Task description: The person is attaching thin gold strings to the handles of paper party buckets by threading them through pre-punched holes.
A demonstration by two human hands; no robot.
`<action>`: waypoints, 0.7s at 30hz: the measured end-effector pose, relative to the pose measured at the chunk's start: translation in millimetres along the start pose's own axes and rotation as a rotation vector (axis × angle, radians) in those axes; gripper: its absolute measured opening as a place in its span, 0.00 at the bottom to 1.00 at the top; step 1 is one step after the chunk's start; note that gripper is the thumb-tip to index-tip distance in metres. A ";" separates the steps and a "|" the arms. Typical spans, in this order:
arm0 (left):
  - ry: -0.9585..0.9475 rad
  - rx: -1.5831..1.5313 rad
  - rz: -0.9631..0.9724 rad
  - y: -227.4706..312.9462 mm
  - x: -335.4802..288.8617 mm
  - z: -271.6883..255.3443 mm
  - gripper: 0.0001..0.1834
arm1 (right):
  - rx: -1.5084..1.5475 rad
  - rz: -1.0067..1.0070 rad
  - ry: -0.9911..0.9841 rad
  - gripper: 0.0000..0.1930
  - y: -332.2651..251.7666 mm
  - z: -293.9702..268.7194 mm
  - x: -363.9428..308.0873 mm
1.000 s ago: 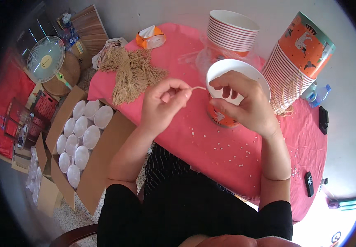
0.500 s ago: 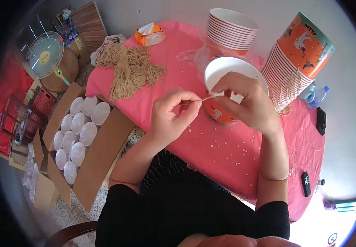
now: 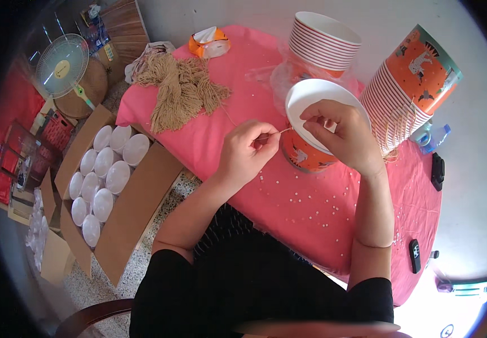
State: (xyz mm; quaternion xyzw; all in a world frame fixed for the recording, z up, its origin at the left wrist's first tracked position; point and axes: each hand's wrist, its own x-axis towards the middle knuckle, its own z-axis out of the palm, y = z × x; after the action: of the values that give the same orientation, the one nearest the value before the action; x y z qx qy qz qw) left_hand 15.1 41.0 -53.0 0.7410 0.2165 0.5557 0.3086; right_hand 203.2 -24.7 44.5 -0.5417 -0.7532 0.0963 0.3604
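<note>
My left hand point(image 3: 249, 151) pinches a thin tan string point(image 3: 287, 130) between thumb and forefinger. The string's tip meets the outer wall of a paper bucket point(image 3: 309, 156), just under its rim. This bucket is orange with animal prints and white inside, and its mouth tilts toward me. Over the mouth, my right hand point(image 3: 342, 132) has its thumb and forefinger curled close together in a pinch. Whatever lies between those fingertips is too small to make out. A bundle of tan strings point(image 3: 184, 93) lies on the pink-covered table point(image 3: 243, 194), left of the bucket.
Nested paper buckets point(image 3: 325, 42) stand behind, and a taller stack point(image 3: 418, 73) at right has strings draped over it. A tissue pack point(image 3: 208, 42), bottle point(image 3: 435, 138) and black remote point(image 3: 415, 256) lie about. Left below, a carton point(image 3: 133, 208) holds clear cups point(image 3: 104, 163). White dots are scattered across the cloth.
My left hand has brought the string's tip to the bucket's wall. My right hand has let go of the string and now hovers over the bucket's mouth. The view has shifted slightly.
</note>
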 end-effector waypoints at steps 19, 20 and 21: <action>-0.030 0.006 0.048 1.7 4.9 5.9 0.05 | -0.104 -0.027 -0.137 0.09 19.5 8.0 5.8; -0.030 0.007 0.048 2.0 4.7 5.4 0.05 | -0.103 -0.027 -0.137 0.09 21.4 8.8 6.9; -0.033 0.014 0.049 2.1 4.4 4.9 0.05 | -0.076 -0.031 -0.148 0.09 23.0 9.5 7.8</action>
State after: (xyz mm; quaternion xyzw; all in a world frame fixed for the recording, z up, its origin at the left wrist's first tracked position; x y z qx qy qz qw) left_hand 21.0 41.4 -49.4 0.7575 0.1969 0.5491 0.2932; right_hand 213.0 -6.4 28.8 -0.5348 -0.7891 0.1019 0.2845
